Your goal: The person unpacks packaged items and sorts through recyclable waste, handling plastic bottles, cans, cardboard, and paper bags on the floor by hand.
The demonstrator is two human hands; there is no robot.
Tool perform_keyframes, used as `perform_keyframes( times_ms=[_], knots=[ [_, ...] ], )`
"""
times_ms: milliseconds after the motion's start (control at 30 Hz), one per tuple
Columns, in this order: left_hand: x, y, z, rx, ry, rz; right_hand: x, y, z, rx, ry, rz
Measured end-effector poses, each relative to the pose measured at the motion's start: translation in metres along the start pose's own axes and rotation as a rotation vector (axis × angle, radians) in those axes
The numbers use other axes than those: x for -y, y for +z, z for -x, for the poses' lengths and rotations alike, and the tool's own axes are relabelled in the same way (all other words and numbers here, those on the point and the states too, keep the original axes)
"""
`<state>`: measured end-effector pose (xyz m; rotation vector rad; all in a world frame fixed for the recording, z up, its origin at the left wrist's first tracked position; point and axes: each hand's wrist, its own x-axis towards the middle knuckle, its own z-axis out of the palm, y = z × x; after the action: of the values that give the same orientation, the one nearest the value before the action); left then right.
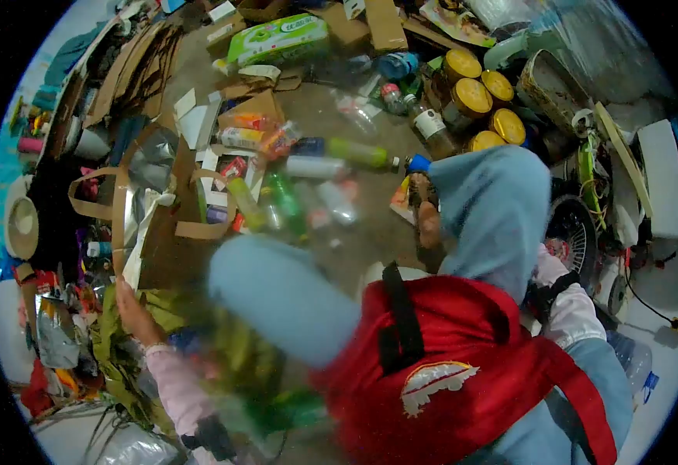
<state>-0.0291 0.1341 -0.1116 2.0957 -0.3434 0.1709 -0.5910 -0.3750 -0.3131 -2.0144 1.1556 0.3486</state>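
My left hand [139,314] is at the lower left corner of a brown paper bag [164,260] with a silver lining. Its fingers run along the bag's edge and appear to grip it; the thumb is hidden. The bag gapes, its handles sticking out on both sides. Beside my left hand lies olive-green crumpled cloth or sheeting [110,341]. My right hand [550,265] is low beside my right knee, near a black round grille [575,232]. Its fingers are hidden, and whether it holds anything does not show.
Plastic bottles [358,153] and packets lie scattered in front of me. Several yellow-lidded jars [472,97] stand at the far right. A green wipes pack [278,39] lies at the back, near flattened cardboard [125,74]. A red bag [463,372] rests on my lap.
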Motion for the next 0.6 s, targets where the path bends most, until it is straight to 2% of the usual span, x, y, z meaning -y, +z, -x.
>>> perform_keyframes(
  times_ms=[67,167,200,300,333,433,500,567,600],
  knots=[
    [0.004,-0.001,-0.004,0.038,0.018,-0.049,-0.001,0.0,0.007,-0.002,0.008,-0.007],
    [0.044,-0.011,-0.011,0.063,0.216,-0.147,0.002,-0.002,0.006,-0.005,-0.004,-0.003],
    [-0.002,0.005,0.003,0.019,0.03,0.06,0.004,-0.001,0.005,-0.002,-0.01,-0.005],
    [-0.003,0.002,0.005,-0.008,-0.11,-0.024,0.007,0.001,0.005,0.002,-0.019,-0.011],
    [-0.006,0.003,0.007,-0.05,-0.073,-0.008,0.009,0.004,0.004,0.006,-0.021,-0.015],
    [-0.009,-0.002,0.01,-0.077,-0.248,0.119,0.011,0.001,0.0,0.008,-0.04,-0.018],
    [-0.008,-0.007,0.011,-0.044,-0.256,0.092,0.015,0.009,-0.006,0.012,-0.043,-0.029],
    [0.013,-0.015,0.001,-0.024,-0.266,0.044,0.021,0.012,-0.011,0.014,-0.052,-0.033],
    [0.029,-0.014,-0.003,-0.089,-0.249,0.04,0.024,0.012,-0.013,0.013,-0.058,-0.032]
  ],
)
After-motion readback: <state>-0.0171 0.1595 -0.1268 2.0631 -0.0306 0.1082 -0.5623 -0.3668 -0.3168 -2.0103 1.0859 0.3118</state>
